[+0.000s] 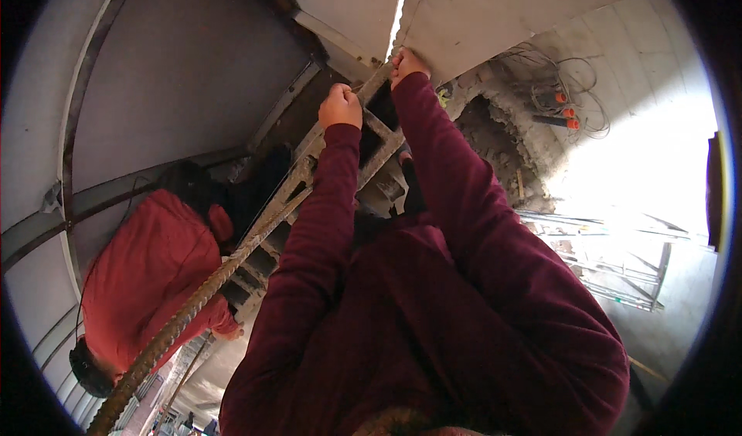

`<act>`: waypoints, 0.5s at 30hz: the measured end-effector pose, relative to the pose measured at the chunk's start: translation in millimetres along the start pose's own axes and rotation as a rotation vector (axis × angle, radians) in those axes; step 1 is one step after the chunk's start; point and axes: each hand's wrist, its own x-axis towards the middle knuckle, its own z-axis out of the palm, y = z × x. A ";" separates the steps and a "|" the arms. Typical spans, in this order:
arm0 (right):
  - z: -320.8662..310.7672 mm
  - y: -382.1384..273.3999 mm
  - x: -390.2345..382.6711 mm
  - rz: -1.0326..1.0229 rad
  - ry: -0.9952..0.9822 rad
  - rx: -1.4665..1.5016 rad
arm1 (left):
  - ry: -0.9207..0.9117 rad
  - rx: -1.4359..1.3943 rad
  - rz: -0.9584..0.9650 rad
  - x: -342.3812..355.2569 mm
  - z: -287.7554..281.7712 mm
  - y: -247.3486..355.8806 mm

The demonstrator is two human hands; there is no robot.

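Note:
Both my arms, in dark maroon sleeves, reach away from me to a grey metal ladder-like frame (376, 144) with cross rungs. My left hand (340, 105) is closed in a fist around the frame's left rail. Higher up, my right hand (407, 63) grips the frame's end, close to a bright seam between two pale panels (464, 26). A thick ribbed steel bar (178, 324) runs along the frame from the lower left toward my left arm.
Another person in a red jacket (151, 281) bends at the left, close to the steel bar. A rough broken opening with rubble (495, 138) lies to the right, with loose wires and orange-capped tubes (564, 107) beside it. Metal scaffold frames (618, 270) stand at the right.

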 end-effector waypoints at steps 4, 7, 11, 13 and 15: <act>2.4 -3.8 -11.8 0.003 0.020 -0.042 | 0.041 -0.014 0.026 -0.5 1.1 -1.5; 2.6 -0.8 1.8 0.054 0.018 0.042 | 0.031 -0.030 0.028 0.0 2.3 -0.8; 6.6 -5.1 -8.6 0.047 0.014 -0.066 | 0.014 -0.020 -0.006 0.0 0.1 -0.2; 5.4 -4.4 -7.3 0.050 0.009 -0.002 | 0.023 -0.006 0.006 0.8 2.4 -2.0; 3.6 -3.6 -5.7 0.036 -0.008 0.008 | 0.025 -0.007 0.006 0.9 3.1 -2.4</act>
